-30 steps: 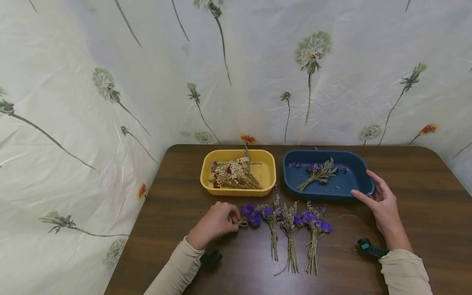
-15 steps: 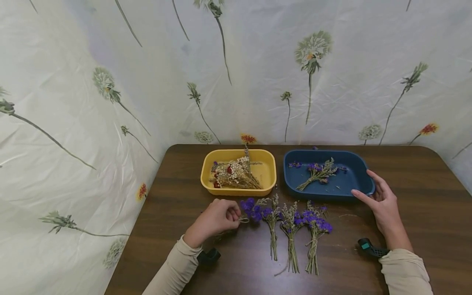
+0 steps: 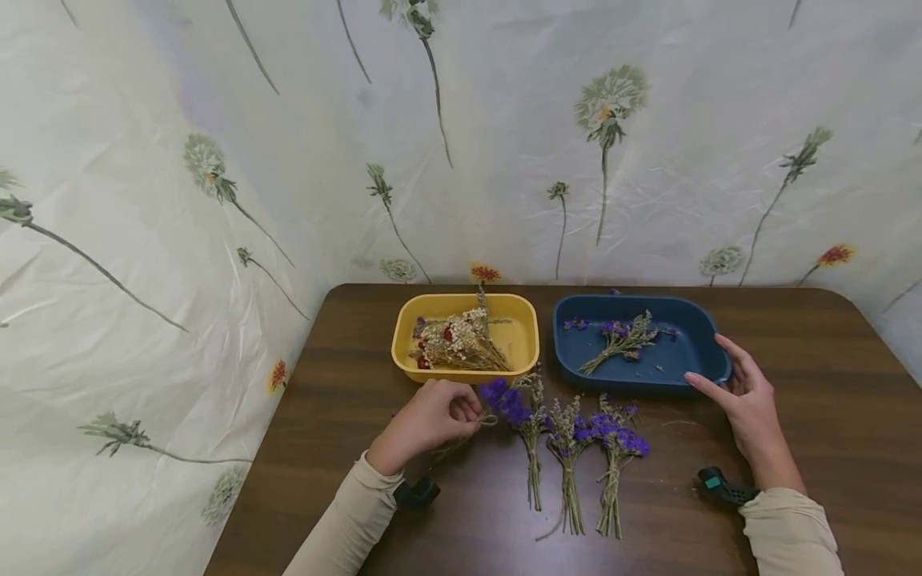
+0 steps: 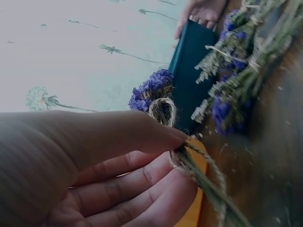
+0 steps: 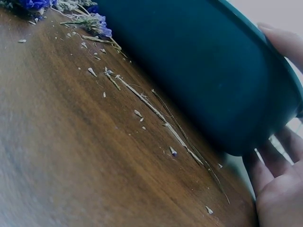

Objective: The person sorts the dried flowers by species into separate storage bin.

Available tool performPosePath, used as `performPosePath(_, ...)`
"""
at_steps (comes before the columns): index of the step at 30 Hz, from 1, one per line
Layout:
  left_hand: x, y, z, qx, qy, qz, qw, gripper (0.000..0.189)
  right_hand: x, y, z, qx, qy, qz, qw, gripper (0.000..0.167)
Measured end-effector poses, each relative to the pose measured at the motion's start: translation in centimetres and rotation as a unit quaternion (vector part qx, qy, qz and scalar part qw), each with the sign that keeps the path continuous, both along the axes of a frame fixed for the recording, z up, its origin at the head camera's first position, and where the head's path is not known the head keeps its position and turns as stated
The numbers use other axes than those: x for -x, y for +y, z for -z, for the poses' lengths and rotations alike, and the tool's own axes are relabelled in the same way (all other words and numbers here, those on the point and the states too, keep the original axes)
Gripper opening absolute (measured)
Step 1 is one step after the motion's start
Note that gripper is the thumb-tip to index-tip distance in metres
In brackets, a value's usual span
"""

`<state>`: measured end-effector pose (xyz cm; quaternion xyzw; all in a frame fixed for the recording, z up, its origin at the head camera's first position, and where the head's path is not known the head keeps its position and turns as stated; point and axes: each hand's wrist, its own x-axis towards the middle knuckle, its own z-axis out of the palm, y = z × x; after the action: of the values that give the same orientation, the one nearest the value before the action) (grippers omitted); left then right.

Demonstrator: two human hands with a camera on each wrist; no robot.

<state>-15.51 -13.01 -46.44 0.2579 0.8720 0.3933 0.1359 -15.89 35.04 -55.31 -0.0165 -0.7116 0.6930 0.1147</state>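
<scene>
Between thumb and fingers, my left hand (image 3: 430, 424) pinches a dried purple flower bunch (image 3: 507, 402) by its stems, just above the table. Its twine bow (image 4: 162, 109) stands out beside the thumb in the left wrist view. My right hand (image 3: 752, 416) grips the right corner of a blue tray (image 3: 684, 352), thumb at the front rim and fingers round the outer side. One small purple-and-grey bunch (image 3: 621, 340) lies inside that tray. Three tied bunches lie in a row before the trays: a left one (image 3: 533, 456), a middle one (image 3: 569, 472) and a right one (image 3: 612, 472).
Left of the blue tray stands a yellow tray (image 3: 522, 344) with dried white and red flowers (image 3: 461, 340). Loose stems (image 5: 156, 111) and petal crumbs litter the brown table (image 3: 828, 360). A curtain (image 3: 490, 120) printed with dandelions hangs behind.
My left hand has shifted right and slightly away from me with the purple bunch, whose blossoms now overlap the leftmost bunch in the row. My right hand stays at the blue tray.
</scene>
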Motion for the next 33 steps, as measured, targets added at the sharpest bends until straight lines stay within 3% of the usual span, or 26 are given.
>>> performPosePath(17,2.6,4.2,-2.1,-0.004,-0.002,0.011,0.9999,0.009,0.0,0.1,0.0,-0.030,-0.018,0.012,0.9993,0.078)
performPosePath(33,6.3,9.0,-3.4,0.014,0.049,0.012,0.9986,0.009,-0.1,0.2,0.0,-0.028,-0.018,0.011,0.9994,0.079)
